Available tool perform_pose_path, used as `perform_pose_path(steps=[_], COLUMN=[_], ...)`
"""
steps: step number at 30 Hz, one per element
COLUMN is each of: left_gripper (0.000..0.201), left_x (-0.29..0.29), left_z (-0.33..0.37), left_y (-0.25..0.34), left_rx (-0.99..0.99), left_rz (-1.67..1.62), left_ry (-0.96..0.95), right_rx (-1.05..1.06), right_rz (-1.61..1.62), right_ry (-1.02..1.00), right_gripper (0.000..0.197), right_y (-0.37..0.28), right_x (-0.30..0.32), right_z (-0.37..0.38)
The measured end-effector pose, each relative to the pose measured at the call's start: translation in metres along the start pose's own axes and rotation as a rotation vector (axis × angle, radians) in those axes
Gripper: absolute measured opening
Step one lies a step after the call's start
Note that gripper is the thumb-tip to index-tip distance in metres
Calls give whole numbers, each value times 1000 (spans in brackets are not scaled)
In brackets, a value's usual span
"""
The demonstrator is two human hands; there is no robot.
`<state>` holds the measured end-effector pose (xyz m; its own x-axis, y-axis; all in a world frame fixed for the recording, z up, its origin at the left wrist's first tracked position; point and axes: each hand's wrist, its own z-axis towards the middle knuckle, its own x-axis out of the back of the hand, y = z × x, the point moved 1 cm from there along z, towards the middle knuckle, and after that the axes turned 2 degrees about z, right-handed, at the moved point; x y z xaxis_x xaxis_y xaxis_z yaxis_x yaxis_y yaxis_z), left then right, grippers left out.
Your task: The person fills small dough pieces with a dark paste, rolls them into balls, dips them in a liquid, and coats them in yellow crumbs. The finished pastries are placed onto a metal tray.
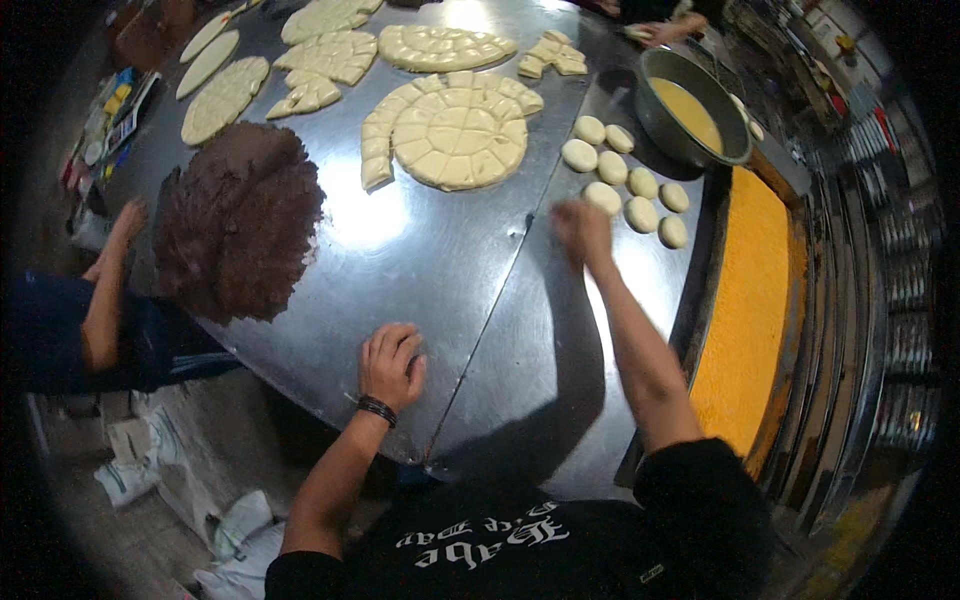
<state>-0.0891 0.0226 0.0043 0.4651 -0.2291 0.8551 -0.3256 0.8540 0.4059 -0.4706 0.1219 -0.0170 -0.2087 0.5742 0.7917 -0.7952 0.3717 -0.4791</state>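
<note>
On the metal table, my left hand (390, 362) lies palm down, fingers slightly bent and thumb apart, holding nothing. My right hand (582, 232) is curled closed and a little blurred, at the near edge of a group of small round pale dough pieces (612, 168). Closest to it is one flattened dough round (602, 197); I cannot tell whether they touch or what is inside the fingers. Farther off lies a large sheet of pale dough (462, 135), scored into sections. To the left sits a big mound of dark brown paste or dough (240, 225).
A dark bowl of yellow liquid (690, 110) stands beyond the dough rounds. More cut dough (445, 47) lies along the far side. A yellow-orange surface (745, 310) and stacked trays (835, 350) border the right. Another person's arm (105, 290) is at the left; a co-worker's hand (672, 30) shows far off.
</note>
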Motion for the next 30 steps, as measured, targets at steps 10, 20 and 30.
perform_pose_path(steps=[10, 20, 30], left_gripper=[31, 49, 46], left_x=[2, 4, 22], left_z=[0, 6, 14], left_y=[-10, -13, -8], left_rx=[45, 18, 14], left_rz=[-56, -116, -108], left_ry=[-31, -306, -373], right_rx=[-318, -597, -730], right_rz=[475, -153, 553], right_ry=[-21, -10, 681], right_gripper=[24, 60, 41], right_y=[-95, -15, -45], right_x=[-20, -49, -83], right_z=[19, 199, 205])
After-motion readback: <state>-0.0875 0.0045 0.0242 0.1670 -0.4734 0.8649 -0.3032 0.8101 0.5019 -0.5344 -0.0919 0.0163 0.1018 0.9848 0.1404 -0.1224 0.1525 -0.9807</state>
